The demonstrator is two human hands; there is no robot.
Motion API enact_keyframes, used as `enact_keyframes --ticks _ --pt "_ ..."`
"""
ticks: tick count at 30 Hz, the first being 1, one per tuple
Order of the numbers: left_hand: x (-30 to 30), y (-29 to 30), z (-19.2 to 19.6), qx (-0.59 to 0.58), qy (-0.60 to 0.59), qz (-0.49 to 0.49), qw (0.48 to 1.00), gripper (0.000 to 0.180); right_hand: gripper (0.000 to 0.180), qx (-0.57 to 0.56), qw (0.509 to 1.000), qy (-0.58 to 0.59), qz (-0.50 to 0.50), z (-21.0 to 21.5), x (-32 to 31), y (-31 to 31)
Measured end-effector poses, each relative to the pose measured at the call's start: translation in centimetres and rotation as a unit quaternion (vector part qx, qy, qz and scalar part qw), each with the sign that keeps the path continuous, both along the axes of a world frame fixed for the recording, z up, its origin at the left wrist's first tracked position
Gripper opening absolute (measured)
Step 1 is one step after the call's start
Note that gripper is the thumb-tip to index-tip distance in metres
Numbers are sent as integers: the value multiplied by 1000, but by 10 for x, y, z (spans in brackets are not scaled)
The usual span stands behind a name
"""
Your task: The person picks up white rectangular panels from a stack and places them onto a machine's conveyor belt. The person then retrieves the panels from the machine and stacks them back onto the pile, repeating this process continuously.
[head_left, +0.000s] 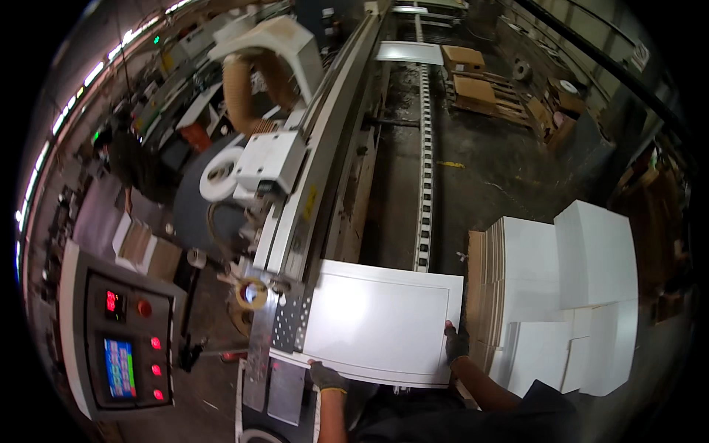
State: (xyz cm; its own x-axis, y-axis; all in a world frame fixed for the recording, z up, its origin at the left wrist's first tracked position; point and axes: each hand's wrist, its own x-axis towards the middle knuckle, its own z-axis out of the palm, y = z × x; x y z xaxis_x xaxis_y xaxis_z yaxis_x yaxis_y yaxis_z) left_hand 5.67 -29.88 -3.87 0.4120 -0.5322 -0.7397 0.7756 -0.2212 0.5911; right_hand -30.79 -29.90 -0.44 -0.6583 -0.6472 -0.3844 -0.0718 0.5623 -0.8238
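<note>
Left hand (328, 376) and right hand (457, 343) both gripping the white panel (377, 325), where uneven pushing could skew it against the machine (270, 159).

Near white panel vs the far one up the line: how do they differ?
The near panel has the left hand at its lower-left corner and the right hand on its right edge; no hand touches the far panel. The near panel looks larger in the picture than the far panel. Both are white and flat.
</note>
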Motion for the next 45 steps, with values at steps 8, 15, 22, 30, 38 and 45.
enact_keyframes --ticks 8,15,22,30,38,45 --pt "-20 -67 -40 -42 -94 -35 994 72 53 -68 987 -143 -22 -28 -36 -64" --pt "-45 -124 -38 -73 -130 -124 981 72 64 -179 838 -511 -68 -60 -97 -104" --pt "-101 -129 2 -224 -46 -269 936 46 34 -35 971 -200 -129 -67 -103 136" --pt "-91 -209 -46 -134 41 -311 940 49 51 224 905 -153 -328 -146 -40 426" --pt "-59 -106 -139 -83 47 -594 798 48 83 65 632 -310 -708 -207 -99 528" --pt "-36 29 -88 -134 -162 -264 941 16 97 260 745 -195 -583 -253 -181 561"
